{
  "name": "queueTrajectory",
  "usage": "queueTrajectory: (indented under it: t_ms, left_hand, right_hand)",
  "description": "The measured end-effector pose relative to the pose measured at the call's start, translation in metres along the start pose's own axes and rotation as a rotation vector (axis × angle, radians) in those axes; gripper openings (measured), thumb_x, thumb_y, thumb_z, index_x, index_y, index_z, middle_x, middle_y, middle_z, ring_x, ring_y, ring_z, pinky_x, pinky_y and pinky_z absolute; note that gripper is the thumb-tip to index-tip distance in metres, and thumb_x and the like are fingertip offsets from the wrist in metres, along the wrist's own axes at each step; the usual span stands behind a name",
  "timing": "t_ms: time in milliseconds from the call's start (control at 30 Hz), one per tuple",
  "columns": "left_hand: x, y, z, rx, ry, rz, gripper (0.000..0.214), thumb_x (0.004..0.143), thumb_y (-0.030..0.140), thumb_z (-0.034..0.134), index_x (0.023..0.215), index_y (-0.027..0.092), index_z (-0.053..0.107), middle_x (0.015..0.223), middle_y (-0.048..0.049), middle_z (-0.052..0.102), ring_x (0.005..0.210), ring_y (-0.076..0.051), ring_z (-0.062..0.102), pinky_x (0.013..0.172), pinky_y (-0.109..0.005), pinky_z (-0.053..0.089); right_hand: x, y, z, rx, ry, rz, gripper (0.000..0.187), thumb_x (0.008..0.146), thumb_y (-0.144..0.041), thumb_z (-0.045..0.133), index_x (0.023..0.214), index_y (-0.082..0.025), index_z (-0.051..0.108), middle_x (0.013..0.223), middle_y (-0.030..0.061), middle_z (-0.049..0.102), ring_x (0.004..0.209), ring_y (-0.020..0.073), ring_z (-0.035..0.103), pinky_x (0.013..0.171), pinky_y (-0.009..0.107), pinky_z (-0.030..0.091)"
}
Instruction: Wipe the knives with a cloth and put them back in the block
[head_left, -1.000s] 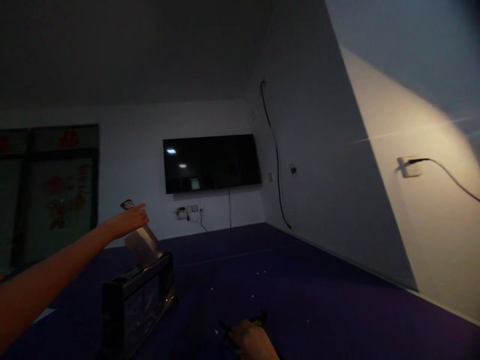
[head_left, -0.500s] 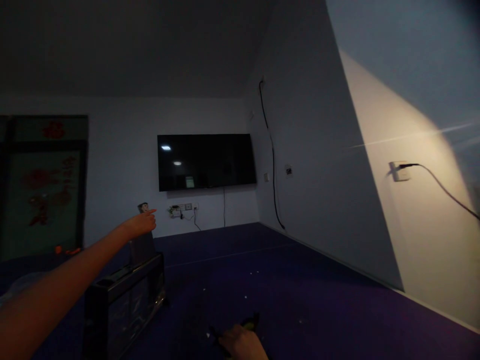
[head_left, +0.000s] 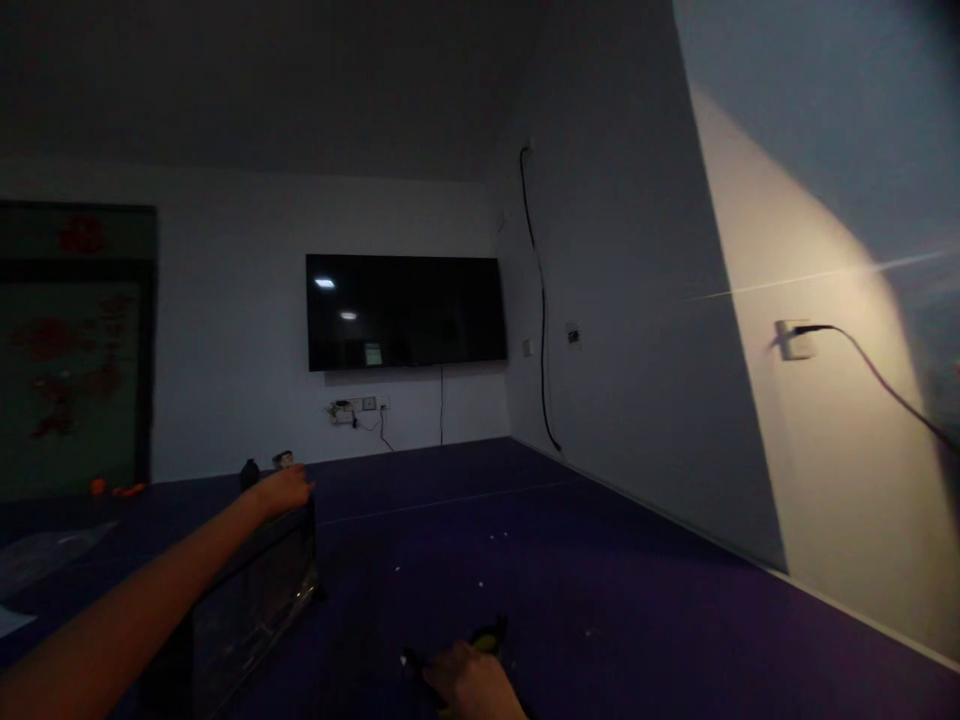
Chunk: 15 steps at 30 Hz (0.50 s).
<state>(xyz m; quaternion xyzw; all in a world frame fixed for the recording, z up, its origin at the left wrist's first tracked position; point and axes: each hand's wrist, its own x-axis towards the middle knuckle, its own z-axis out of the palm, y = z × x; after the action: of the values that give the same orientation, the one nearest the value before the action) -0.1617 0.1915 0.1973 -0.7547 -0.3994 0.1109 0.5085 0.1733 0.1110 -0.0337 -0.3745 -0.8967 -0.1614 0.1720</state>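
My left hand point(head_left: 287, 489) is at the top of a dark upright frame point(head_left: 251, 590), its fingers closed on a dark panel's upper edge, which is mostly hidden. Just behind the fingers shows a small figure with a dark-haired head point(head_left: 283, 460). Clear plastic film glints on the frame's side. Low in the view, my right hand point(head_left: 480, 682) is closed round a black tool with a yellow-green part point(head_left: 487, 640). The hand covers most of the tool, and its exact kind is not clear in the dim light.
The purple floor point(head_left: 585, 570) carries several white specks. Clear plastic film point(head_left: 56, 555) and orange pieces point(head_left: 112, 488) lie at left. A television point(head_left: 405, 312) hangs on the far wall. A black cable point(head_left: 544, 320) runs down the right wall, near a lit socket point(head_left: 793, 340).
My left hand has moved down, and the panel that stood up out of the frame has sunk into it. My right hand keeps its hold on the tool. The view has shifted slightly.
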Motion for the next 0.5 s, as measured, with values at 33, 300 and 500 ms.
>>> queueTrajectory:
  t_ms: [33, 300, 500]
  left_hand:
    - [-0.001, 0.002, 0.000, 0.003, -0.013, -0.001, 0.022, 0.074, 0.001, 0.060, 0.091, 0.012, 0.068, 0.072, -0.0009, 0.072, 0.069, -0.014, 0.066, 0.081, -0.033, 0.046]
    - [-0.009, -0.004, -0.033, -0.111, -0.051, -0.055, 0.025, 0.074, 0.004, 0.059, 0.092, 0.017, 0.071, 0.079, -0.0051, 0.073, 0.084, -0.015, 0.065, 0.104, -0.030, 0.026]
    - [-0.042, -0.026, -0.059, -0.211, 0.035, -0.696, 0.055, 0.081, 0.026, 0.050, 0.130, 0.003, 0.041, 0.131, -0.0259, 0.046, 0.117, -0.036, 0.047, 0.092, -0.049, 0.037]
  right_hand:
    - [-0.001, -0.001, -0.002, 0.008, -0.009, 0.002, 0.020, 0.070, -0.017, 0.062, 0.090, -0.022, 0.066, 0.084, 0.0031, 0.071, 0.073, 0.0197, 0.064, 0.046, 0.019, 0.042]
    - [-0.006, -0.004, -0.019, 0.074, -0.068, 0.045, 0.021, 0.072, -0.014, 0.058, 0.090, -0.022, 0.066, 0.092, 0.0025, 0.071, 0.079, 0.0192, 0.064, 0.058, 0.020, 0.044]
    - [-0.010, -0.009, -0.032, 0.152, -0.072, 0.057, 0.026, 0.071, -0.012, 0.054, 0.093, -0.020, 0.065, 0.095, 0.0049, 0.070, 0.083, 0.0202, 0.063, 0.066, 0.023, 0.044]
